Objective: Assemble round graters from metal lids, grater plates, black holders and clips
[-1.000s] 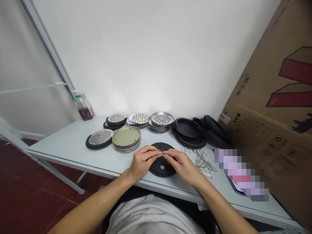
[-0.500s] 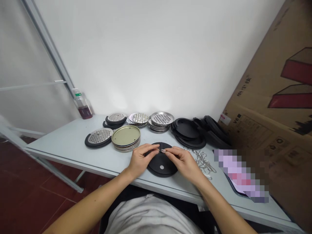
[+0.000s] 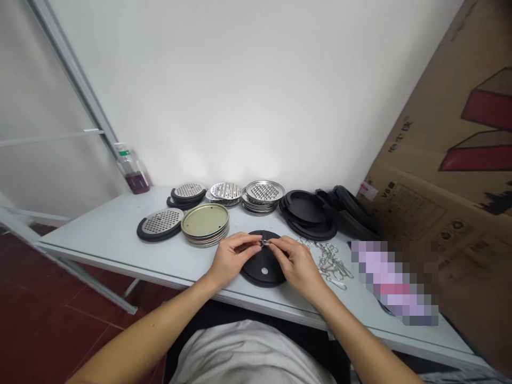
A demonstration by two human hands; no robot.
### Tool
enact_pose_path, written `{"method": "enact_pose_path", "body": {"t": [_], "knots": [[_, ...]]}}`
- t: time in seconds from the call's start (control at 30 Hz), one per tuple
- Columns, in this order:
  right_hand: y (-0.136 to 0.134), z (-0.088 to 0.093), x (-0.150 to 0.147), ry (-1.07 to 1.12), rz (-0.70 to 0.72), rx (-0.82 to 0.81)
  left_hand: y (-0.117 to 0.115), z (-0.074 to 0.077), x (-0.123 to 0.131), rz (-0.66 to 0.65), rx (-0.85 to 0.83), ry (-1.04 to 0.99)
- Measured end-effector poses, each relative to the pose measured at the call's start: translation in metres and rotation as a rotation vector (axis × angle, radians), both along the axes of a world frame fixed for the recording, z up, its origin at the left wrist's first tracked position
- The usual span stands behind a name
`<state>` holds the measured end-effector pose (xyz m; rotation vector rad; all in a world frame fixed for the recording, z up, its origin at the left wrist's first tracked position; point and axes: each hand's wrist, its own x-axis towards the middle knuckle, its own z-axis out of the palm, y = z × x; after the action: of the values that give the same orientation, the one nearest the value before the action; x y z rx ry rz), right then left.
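Observation:
Over a round black disc (image 3: 262, 271) with one pale hole, my left hand (image 3: 232, 258) and my right hand (image 3: 294, 264) meet fingertip to fingertip. Between them is a small bent metal wire clip (image 3: 264, 243). Both hands pinch it between thumb and fingers, one at each end; the fingertips partly hide it. To the right of my right hand lies a loose pile of similar wire clips (image 3: 331, 261). A stack of gold-toned round metal plates (image 3: 205, 221) stands to the left of my left hand.
Perforated grater discs with black rims (image 3: 162, 222), stacked metal grater plates (image 3: 264, 192) and black discs (image 3: 306, 208) line the back. A bottle of dark liquid (image 3: 136, 178) stands at the far left. A cardboard box (image 3: 420, 186) and a pixelated item (image 3: 394, 282) are on the right.
The wire clip shows more clearly between my fingertips, turned slightly, with a loop visible. My hands stay over the black disc; the whole view has shifted a little.

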<state>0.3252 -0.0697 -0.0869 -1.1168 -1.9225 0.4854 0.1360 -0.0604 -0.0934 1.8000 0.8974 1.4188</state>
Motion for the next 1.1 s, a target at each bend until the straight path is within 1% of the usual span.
{"method": "enact_pose_path", "body": {"t": [0.13,0.37,0.7,0.87,1.1], "knots": [[-0.0009,-0.0002,-0.0019,0.006,0.009,0.004,-0.0009,-0.0012,0.0004,-0.013,0.045,0.025],[-0.0024,0.0001,-0.0041,-0.021,0.024,0.012,-0.0017,-0.0036,0.0000,0.090,0.179,0.099],[-0.0043,0.0030,-0.0045,-0.041,0.050,0.008,-0.0043,-0.0049,0.0011,0.091,0.341,0.159],[-0.0051,0.0037,-0.0041,-0.027,0.049,-0.015,-0.0023,-0.0054,0.0006,0.103,0.322,0.167],[-0.0029,0.0040,-0.0034,0.045,0.059,-0.080,-0.0019,-0.0037,0.0010,0.107,0.276,0.137]]}}
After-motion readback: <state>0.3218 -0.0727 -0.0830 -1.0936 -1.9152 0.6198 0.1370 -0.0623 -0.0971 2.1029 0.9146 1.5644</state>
